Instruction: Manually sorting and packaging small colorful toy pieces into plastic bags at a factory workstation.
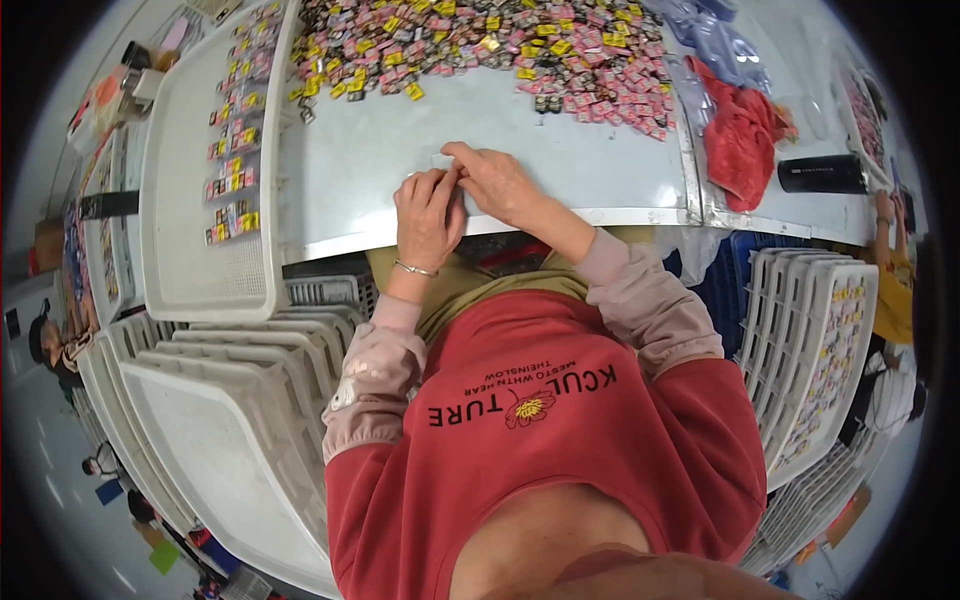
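The left hand [428, 210] and right hand [495, 185] meet just inside the front edge [345, 242] of the pale surface [350, 185], both wrists crossing that edge. The fingers of both hands are bent and drawn narrowly together, tips meeting; a small clear piece [440, 160] seems to show beside them, but whether it is gripped cannot be told.

Beyond the hands, a broad band of surface separates them from the pile [480, 45] of small pink, yellow and black pieces, which spreads along the far side and comes nearer on the right. To the left, more surface runs to the raised rim of a white tray [185, 200], whose near end reaches past the front edge; clear packs [235, 178] of the same colours line its right side. To the right, the surface meets a seam [692, 165], with a red cloth [740, 145] and black cylinder [822, 175] past it. Stacked trays [215, 420] stand below, close by the left forearm.
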`<state>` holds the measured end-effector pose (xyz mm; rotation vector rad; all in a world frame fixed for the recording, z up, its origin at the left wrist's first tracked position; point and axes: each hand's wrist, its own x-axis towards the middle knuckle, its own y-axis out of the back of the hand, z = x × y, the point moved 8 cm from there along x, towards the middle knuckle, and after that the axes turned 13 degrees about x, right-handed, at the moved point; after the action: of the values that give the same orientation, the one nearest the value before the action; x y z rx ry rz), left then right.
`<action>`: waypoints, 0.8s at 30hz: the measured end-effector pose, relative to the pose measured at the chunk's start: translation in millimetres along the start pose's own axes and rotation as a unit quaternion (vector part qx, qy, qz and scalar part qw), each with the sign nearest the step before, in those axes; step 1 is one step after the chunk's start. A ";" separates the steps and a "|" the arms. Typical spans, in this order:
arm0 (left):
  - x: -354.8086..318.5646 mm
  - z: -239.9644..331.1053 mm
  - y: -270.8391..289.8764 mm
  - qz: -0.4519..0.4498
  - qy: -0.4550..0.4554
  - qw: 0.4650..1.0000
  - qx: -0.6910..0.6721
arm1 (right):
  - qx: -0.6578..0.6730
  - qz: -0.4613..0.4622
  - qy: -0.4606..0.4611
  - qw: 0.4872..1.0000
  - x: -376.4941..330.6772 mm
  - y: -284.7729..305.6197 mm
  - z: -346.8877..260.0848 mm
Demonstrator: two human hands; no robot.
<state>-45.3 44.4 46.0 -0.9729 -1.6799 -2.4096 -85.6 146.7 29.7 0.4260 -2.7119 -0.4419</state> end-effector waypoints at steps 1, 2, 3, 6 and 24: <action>0.0 -0.8 -4.1 -0.002 -0.007 1.000 0.003 | -0.006 0.006 0.000 1.000 -2.1 6.3 -1.5; 1.0 0.2 -4.1 0.000 -0.012 1.000 0.000 | 0.034 0.012 0.004 0.999 -3.3 11.5 -4.4; 1.5 1.4 -4.4 -0.003 -0.013 1.000 0.006 | 0.073 0.016 0.008 0.997 -3.3 17.5 -6.5; 1.4 2.6 -3.5 -0.003 -0.017 1.000 0.005 | 0.021 0.050 0.024 0.998 0.8 66.1 3.7; -9.6 -89.9 53.2 0.100 0.171 0.978 -0.064 | -0.109 0.152 -0.065 0.980 -1.2 212.4 61.5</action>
<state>-59.1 -57.6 66.1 -0.6539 -1.2620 -2.4037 -158.2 354.5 50.1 -0.0794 -2.7461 -0.6879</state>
